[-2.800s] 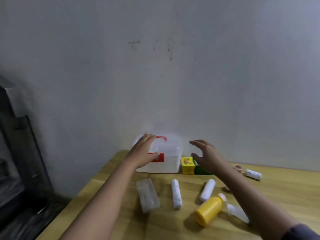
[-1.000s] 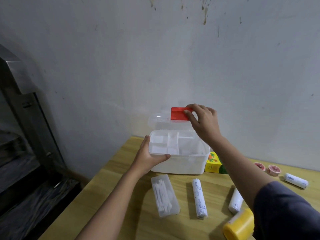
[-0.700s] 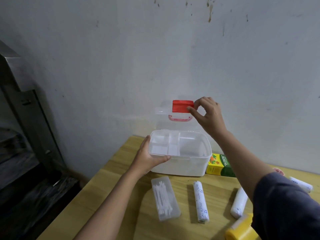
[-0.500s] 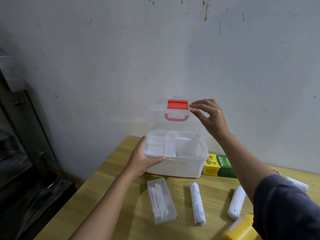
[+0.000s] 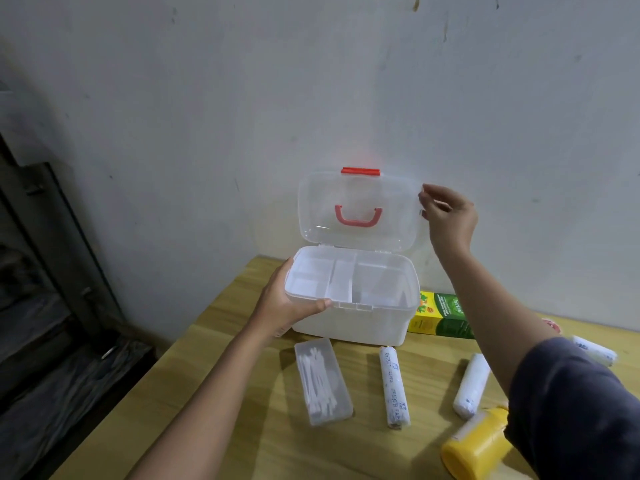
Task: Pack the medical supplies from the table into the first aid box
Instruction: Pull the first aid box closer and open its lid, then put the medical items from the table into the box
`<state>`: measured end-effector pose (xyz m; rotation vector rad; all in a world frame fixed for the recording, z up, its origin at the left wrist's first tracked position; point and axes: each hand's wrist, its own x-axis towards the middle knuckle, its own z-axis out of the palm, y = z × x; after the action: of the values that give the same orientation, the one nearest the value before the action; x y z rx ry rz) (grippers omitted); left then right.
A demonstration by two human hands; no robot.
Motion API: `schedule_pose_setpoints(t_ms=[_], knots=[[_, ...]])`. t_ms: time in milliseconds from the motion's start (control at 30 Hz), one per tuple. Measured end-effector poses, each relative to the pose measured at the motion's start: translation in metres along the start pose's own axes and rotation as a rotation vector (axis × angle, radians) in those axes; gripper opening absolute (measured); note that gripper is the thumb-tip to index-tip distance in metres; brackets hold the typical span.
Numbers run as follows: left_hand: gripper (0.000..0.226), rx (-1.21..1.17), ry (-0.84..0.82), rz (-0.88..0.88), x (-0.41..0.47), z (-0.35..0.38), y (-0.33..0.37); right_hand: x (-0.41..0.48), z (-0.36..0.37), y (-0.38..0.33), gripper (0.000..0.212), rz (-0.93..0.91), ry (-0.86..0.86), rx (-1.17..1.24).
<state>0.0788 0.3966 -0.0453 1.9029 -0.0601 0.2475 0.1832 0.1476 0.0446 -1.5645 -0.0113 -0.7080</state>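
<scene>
The translucent first aid box [image 5: 349,323] stands at the back of the wooden table [image 5: 242,427], its lid [image 5: 356,209] raised upright against the wall, red handle and latch showing. A white divided tray fills its top. My left hand [image 5: 284,306] grips the box's front left corner. My right hand [image 5: 446,216] pinches the lid's right edge. In front lie a clear case of cotton swabs [image 5: 322,384], a gauze roll [image 5: 394,386], another roll [image 5: 471,384], a third roll [image 5: 594,349], a yellow bottle [image 5: 474,445] on its side and a yellow-green carton [image 5: 441,315].
A grey stained wall [image 5: 311,98] rises directly behind the box. To the left of the table are dark metal shelves [image 5: 45,271] and a drop to the floor. A small red-topped cup [image 5: 551,325] peeks out behind my right forearm.
My right hand swung the lid from half raised to fully upright and slid from the red latch to the lid's right edge. My left hand stayed on the box.
</scene>
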Motion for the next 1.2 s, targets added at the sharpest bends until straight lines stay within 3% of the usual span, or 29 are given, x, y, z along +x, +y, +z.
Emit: schedule_pose_setpoints(t_ms=[133, 300, 400, 600, 800, 967, 1067, 1200], knots=[[0.114, -0.036, 0.001, -0.021, -0.007, 0.002, -0.001, -0.003, 0.002, 0.001, 0.015, 0.037, 0.058, -0.072], [0.089, -0.063, -0.009, -0.021, -0.013, 0.004, 0.007, -0.006, 0.003, 0.001, 0.016, 0.063, 0.068, -0.116], [0.107, -0.058, -0.012, -0.037, -0.011, 0.003, 0.006, -0.007, 0.003, 0.001, 0.016, 0.078, 0.066, -0.130], [0.109, -0.065, -0.014, -0.040, -0.006, 0.004, 0.002, -0.006, -0.001, -0.001, 0.018, 0.082, 0.036, -0.152], [0.086, -0.158, 0.006, -0.059, -0.012, 0.007, 0.004, -0.014, -0.018, -0.001, 0.032, 0.019, -0.139, -0.207], [0.109, -0.192, 0.012, -0.065, -0.017, 0.007, 0.005, -0.022, -0.049, 0.001, 0.034, 0.002, -0.282, -0.266], [0.103, -0.202, 0.000, -0.051, -0.019, 0.005, 0.006, -0.029, -0.078, 0.017, 0.044, 0.130, -0.401, -0.268], [0.096, -0.206, -0.028, -0.060, -0.022, 0.004, 0.007, -0.043, -0.114, 0.034, 0.076, 0.321, -0.725, -0.560]])
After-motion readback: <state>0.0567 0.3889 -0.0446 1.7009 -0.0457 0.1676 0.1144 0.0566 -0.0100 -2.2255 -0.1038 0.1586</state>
